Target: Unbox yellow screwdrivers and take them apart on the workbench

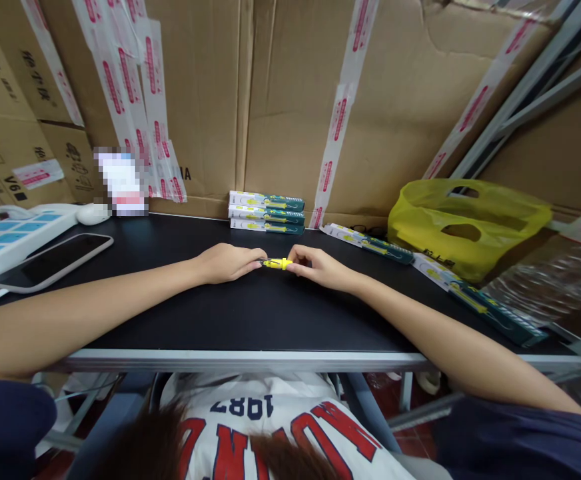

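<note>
Over the middle of the black tabletop (280, 320), both hands meet at a small yellow tool (276, 263) with a thin dark part toward its left end. The thumb and fingers of my left hand (228, 262) pinch that left end. At the opposite end, my right hand (318, 267) grips the yellow body between thumb and curled fingers. The fingertips hide both ends, so I cannot tell the tool's exact kind. Behind the hands lies a stack of slim green-and-white boxes (266, 213), printed with a yellow tool.
Two more slim boxes, one nearer the back (368, 243) and one toward the front (478, 298), lie at right beside a yellow plastic bag (463, 220). At left are a phone (53, 262) and a white power strip (25, 233). Cardboard (295, 120) walls the back.
</note>
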The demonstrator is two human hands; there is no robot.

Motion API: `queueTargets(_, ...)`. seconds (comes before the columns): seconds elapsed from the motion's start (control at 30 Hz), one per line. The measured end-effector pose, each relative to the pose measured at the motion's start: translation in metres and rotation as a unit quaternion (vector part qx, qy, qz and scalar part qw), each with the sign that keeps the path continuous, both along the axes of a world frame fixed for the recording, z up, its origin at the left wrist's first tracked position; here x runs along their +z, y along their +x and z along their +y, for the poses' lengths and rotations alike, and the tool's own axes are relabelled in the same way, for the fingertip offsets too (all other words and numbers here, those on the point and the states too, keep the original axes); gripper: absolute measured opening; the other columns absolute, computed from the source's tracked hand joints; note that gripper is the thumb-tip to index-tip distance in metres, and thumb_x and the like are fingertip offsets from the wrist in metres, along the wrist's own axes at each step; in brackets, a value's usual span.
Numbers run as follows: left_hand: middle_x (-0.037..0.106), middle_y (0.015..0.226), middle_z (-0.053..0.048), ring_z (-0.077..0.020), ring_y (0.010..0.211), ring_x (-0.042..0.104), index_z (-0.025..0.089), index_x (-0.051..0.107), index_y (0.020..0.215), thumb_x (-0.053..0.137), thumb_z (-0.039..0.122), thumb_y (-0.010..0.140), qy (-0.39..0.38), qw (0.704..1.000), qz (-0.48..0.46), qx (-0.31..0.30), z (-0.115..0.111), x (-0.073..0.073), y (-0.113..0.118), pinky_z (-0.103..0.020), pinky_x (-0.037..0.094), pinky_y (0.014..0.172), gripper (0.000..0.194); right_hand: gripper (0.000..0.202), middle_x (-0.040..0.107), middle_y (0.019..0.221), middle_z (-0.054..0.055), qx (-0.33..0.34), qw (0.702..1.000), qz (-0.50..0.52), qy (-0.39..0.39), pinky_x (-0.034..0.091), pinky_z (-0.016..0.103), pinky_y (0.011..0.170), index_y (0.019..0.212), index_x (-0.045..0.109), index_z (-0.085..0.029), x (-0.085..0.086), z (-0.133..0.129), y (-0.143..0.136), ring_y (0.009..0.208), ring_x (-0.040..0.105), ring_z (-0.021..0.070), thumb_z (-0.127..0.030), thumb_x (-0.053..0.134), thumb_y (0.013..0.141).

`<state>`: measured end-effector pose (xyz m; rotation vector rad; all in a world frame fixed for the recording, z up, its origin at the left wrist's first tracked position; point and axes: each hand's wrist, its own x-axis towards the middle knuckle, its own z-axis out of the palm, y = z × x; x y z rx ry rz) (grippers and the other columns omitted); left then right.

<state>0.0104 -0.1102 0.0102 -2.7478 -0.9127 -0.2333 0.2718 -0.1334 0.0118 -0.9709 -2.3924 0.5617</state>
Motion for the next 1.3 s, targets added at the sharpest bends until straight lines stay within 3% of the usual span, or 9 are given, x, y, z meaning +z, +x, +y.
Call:
queueTargets(0.27, 0.070, 0.105, -0.001, -0.0170, 0.084, 0.068, 0.026, 0.048, 0.124, 0.024, 0.041, 0.099, 0.002, 1.000, 0.006, -0.003, 0.0010, -0.0001, -0.0008, -0.024, 0.040, 0.061, 0.038, 0.013, 0.055, 0.079, 0.001, -0.014, 0.983, -0.077, 0.164, 0.039, 0.025, 0.063, 0.082, 0.047, -0.020, 0.0019, -0.0041, -0.0015, 0.070, 0.050, 0.0134, -0.027, 0.057, 0.085)
queueTargets(0.4, 0.070, 0.103, -0.001, -0.0173, 0.083, 0.068, 0.027, 0.048, 0.125, 0.023, 0.042, 0.099, 0.000, 1.000, 0.003, 0.002, 0.0004, 0.0001, -0.0008, -0.024, 0.040, 0.061, 0.039, 0.022, 0.057, 0.078, 0.000, -0.015, 0.990, -0.058, 0.131, 0.039, 0.025, 0.062, 0.087, 0.046, -0.021, 0.0046, -0.0051, -0.0002, 0.067, 0.051, 0.0131, -0.037, 0.060, 0.084)
queueTargets(0.63, 0.069, 0.111, 0.000, -0.0166, 0.087, 0.067, 0.027, 0.047, 0.125, 0.024, 0.041, 0.099, -0.007, 1.000, -0.003, -0.002, 0.0000, 0.0001, 0.0001, -0.023, 0.042, 0.063, 0.038, 0.031, 0.056, 0.077, 0.003, -0.029, 0.985, -0.110, 0.128, 0.038, 0.028, 0.069, 0.082, 0.053, -0.019, 0.0034, -0.0007, 0.0012, 0.072, 0.051, 0.0151, -0.039, 0.035, 0.097)
queueTargets(0.97, 0.069, 0.109, 0.000, -0.0175, 0.087, 0.067, 0.026, 0.048, 0.124, 0.024, 0.041, 0.099, -0.008, 1.000, 0.005, -0.001, 0.0003, 0.0006, -0.0012, -0.024, 0.041, 0.063, 0.037, 0.018, 0.054, 0.077, 0.000, -0.001, 0.988, -0.059, 0.144, 0.038, 0.025, 0.063, 0.082, 0.049, -0.020, -0.0013, -0.0004, 0.0013, 0.068, 0.049, 0.0125, -0.035, 0.056, 0.088)
queueTargets(1.13, 0.069, 0.109, -0.001, -0.0175, 0.087, 0.067, 0.027, 0.048, 0.126, 0.023, 0.042, 0.099, -0.006, 1.000, 0.003, 0.000, 0.0008, 0.0000, -0.0008, -0.024, 0.041, 0.062, 0.039, 0.024, 0.055, 0.076, -0.001, -0.015, 0.986, -0.068, 0.150, 0.037, 0.025, 0.061, 0.086, 0.048, -0.021, 0.0024, -0.0012, 0.0016, 0.066, 0.049, 0.0127, -0.040, 0.061, 0.084)
queueTargets(1.3, 0.069, 0.109, -0.002, -0.0180, 0.087, 0.067, 0.026, 0.048, 0.126, 0.023, 0.042, 0.099, -0.012, 1.000, -0.002, -0.005, 0.0015, -0.0005, -0.0006, -0.025, 0.043, 0.065, 0.040, 0.029, 0.058, 0.079, 0.003, -0.033, 0.984, -0.113, 0.137, 0.038, 0.027, 0.066, 0.087, 0.052, -0.019, 0.0046, -0.0013, 0.0014, 0.072, 0.052, 0.0153, -0.042, 0.038, 0.096)
